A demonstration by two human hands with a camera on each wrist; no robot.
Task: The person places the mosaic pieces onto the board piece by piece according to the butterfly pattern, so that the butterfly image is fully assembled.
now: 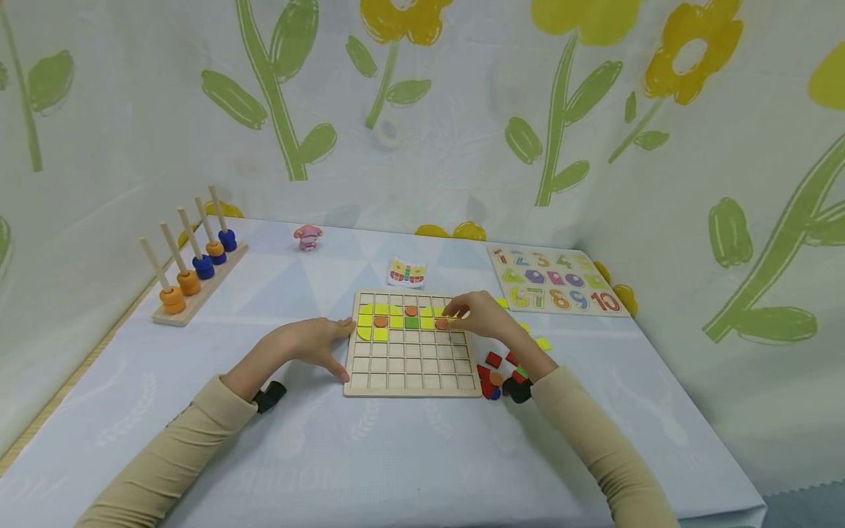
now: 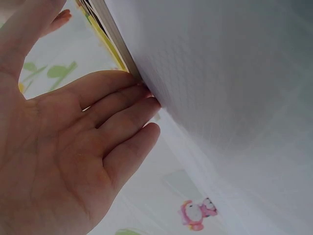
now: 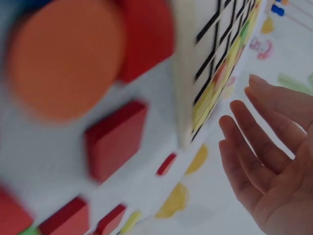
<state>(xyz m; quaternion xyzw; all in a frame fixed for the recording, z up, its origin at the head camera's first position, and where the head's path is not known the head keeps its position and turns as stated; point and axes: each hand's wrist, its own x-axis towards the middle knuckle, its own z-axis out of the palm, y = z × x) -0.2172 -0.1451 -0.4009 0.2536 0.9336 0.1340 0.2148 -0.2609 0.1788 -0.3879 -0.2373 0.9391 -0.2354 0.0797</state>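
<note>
A wooden grid board (image 1: 414, 391) lies mid-table. Its far rows hold yellow tiles (image 1: 380, 334), a green square tile (image 1: 411, 322) and orange round tiles (image 1: 411, 311). My left hand (image 1: 313, 342) rests against the board's left edge, thumb near the front corner; the left wrist view shows its fingers straight, tips at the rim. Over the far right of the board, my right hand (image 1: 482, 312) has its fingertips at an orange round tile (image 1: 441, 324) and nearby yellow tiles. Its fingers (image 3: 254, 134) look loosely bent in the right wrist view, with no piece visible between them.
Loose red tiles (image 1: 494, 359), with orange, blue and green ones, lie right of the board below my right forearm. Behind the board is a patterned picture card (image 1: 406, 272). A number puzzle (image 1: 557, 280), pink figurine (image 1: 307, 237) and peg stacker (image 1: 198, 282) stand farther out.
</note>
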